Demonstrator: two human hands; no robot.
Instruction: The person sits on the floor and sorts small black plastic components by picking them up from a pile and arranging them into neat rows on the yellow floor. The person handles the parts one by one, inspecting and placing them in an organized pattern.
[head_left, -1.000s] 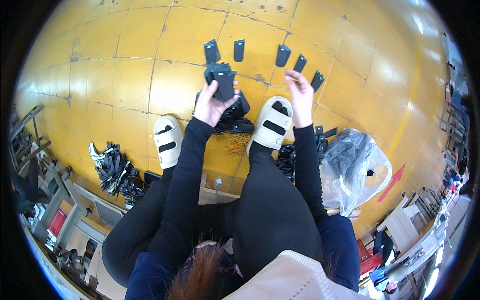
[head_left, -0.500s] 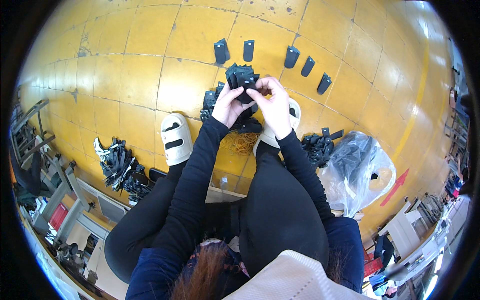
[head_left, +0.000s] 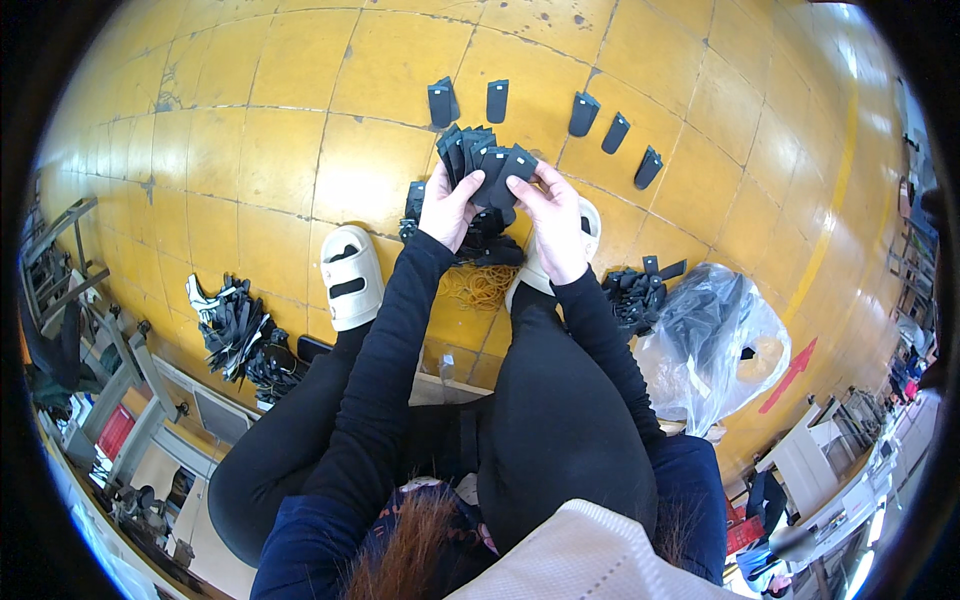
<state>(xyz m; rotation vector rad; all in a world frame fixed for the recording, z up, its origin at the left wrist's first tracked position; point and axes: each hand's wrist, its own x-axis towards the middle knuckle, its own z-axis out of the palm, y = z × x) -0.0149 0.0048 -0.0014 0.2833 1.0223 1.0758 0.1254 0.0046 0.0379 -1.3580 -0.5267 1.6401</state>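
Note:
My left hand [head_left: 447, 207] grips a fanned stack of flat black pieces [head_left: 476, 156] above the yellow tiled floor. My right hand [head_left: 553, 215] pinches the rightmost black piece [head_left: 514, 170] of that stack between thumb and fingers. Both hands are close together in front of my knees. Several single black pieces [head_left: 584, 112] lie in a row on the floor beyond the hands. A heap of more black pieces [head_left: 480, 238] lies under my hands, partly hidden by them.
White sandals [head_left: 348, 274] are on my feet, with a tangle of tan rubber bands [head_left: 482, 285] between them. A clear plastic bag [head_left: 712, 338] of black parts lies at the right, a black pile [head_left: 634, 294] beside it. Bundled black pieces [head_left: 238, 330] lie at the left. Metal frames [head_left: 70, 290] stand far left.
My right hand has come back from the floor row to the stack in my left hand. Both hands have risen closer to me, and the stack is now fanned out.

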